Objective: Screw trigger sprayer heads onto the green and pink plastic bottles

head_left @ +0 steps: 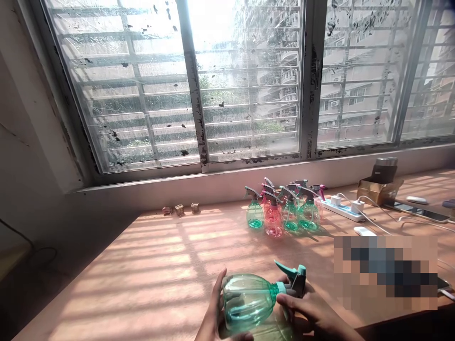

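**Green spray bottle (250,300) in a two-handed grip over the table (142,265)**

Left of the grip, on the far side of the tabletop: three small squarish pieces (195,207) in a loose row near the wall, too small to identify. Striped sunlight covers the wood between them and the grip. Barred window (249,94) spans the background beyond the grip, glass dirty, frame paint peeling.

Left hand (213,312): wrapped around the base end of the bottle, fingers spread along the side and underneath, grasping it. Bottle sits between both hands, tipped onto its side, base toward the left hand, neck toward the right and slightly raised. Body see-through.

Straight past the grip and a bit right: cluster of spray bottles (273,220), green and pinkish-red, all upright, packed close.

Right hand (316,308): grasping the neck end, thumb at the pale teal collar (281,288), other fingers partly hidden behind the spray head (298,279). Trigger of the same teal sticks out up and left.

Right of the grip, farther back: white power strip (344,210) with plugs and cables, open carton (377,190), dark cylinder (385,170) above it, phone (423,211). Nearer the right hand: white rounded object (364,231), pixelated patch just below.
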### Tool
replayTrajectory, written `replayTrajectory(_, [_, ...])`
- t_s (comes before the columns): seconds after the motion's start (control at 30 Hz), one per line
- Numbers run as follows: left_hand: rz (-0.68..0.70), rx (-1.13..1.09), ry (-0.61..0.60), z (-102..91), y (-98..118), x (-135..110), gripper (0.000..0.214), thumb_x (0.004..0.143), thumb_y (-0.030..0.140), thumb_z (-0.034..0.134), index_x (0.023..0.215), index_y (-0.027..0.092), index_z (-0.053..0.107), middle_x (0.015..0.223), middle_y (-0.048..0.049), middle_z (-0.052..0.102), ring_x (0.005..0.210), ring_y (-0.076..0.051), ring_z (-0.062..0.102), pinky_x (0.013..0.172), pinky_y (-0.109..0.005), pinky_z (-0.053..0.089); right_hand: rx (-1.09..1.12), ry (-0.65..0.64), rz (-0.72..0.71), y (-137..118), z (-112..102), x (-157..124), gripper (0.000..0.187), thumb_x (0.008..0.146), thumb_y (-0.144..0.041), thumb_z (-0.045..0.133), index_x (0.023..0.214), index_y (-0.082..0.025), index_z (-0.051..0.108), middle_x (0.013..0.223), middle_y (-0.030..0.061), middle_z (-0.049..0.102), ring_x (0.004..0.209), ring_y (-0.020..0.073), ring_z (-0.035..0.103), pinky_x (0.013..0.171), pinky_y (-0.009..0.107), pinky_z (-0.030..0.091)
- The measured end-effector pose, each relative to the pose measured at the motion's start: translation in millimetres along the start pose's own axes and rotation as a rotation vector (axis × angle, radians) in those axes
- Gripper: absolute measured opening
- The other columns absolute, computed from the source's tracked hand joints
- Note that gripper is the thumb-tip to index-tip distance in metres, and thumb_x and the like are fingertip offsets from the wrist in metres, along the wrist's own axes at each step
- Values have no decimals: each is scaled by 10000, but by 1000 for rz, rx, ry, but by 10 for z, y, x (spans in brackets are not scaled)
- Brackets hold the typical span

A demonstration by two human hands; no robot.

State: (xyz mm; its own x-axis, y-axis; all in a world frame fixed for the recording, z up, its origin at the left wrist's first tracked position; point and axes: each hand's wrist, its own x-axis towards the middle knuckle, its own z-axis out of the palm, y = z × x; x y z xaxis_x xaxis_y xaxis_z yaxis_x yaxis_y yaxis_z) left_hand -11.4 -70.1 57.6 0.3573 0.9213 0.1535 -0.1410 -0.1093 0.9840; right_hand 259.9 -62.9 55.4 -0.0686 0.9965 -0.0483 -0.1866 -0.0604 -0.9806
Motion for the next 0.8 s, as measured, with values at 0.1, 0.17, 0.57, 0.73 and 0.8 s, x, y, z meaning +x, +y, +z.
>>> replayTrajectory(0.1, [-10, 20, -21, 2, 34, -13, 1420, 692, 618, 926, 1679, 339, -56, 1450, -175, 614, 1309, -373, 621, 1194, -531, 366, -12, 21, -29, 13, -5, 1, 574, 590, -585, 967, 964, -220, 731, 707, -6, 741, 758, 258, 704, 785, 391, 496])
replayTrajectory(0.17, [-15, 24, -30, 2, 43, -16, 1425, 701, 626, 916, 1678, 333, -80, 1446, -171, 621, 1306, -370, 626, 1199, -527, 358, -4, 24, -23, 24, -4, -2, 558, 592, -568, 970, 961, -224, 731, 712, -8, 745, 746, 249, 696, 793, 398, 492])
replayTrajectory(0.57, [-50, 33, 37, 4, 0, 6, 1457, 590, 653, 965, 1663, 274, 56, 1444, -195, 583, 1369, -391, 572, 1183, -486, 387, 36, 34, 29, 40, 40, -1, 630, 524, -615, 988, 962, -242, 733, 728, 4, 715, 764, 252, 694, 661, 327, 507])
replayTrajectory(0.73, [70, -8, 18, 38, -112, 56, 1408, 656, 687, 911, 1674, 308, 15, 1393, -180, 633, 1277, -383, 650, 1143, -514, 434, 21, -26, 31, -38, 56, -30, 618, 574, -642, 961, 957, -229, 708, 725, 17, 738, 725, 228, 678, 651, 310, 475])
replayTrajectory(0.8, [41, -13, 50, 51, -175, 93, 1315, 662, 755, 861, 1675, 313, 148, 1285, -151, 697, 1190, -391, 699, 1110, -534, 472, 45, -49, 26, -46, 58, -33, 597, 583, -643, 955, 935, -239, 692, 691, -10, 711, 694, 208, 655, 645, 304, 455])
